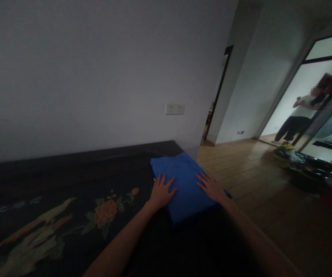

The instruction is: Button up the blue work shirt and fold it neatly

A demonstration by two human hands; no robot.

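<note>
A folded blue cloth (185,184) lies flat near the right end of a dark, glossy tabletop (91,171). On its left side rests my left hand (161,191), palm down with the fingers spread. My right hand (212,187) lies on the right part of the cloth, its fingers also stretched out and apart. Neither hand grips the fabric. Whether the cloth is a garment or a sheet cannot be made out.
A painted peony (105,213) and a bird decorate the table's left part. Behind it, a white wall carries a double socket (175,109). Wooden floor (235,161) lies to the right, with bagged items (301,163) and a person (304,109) by glass panels.
</note>
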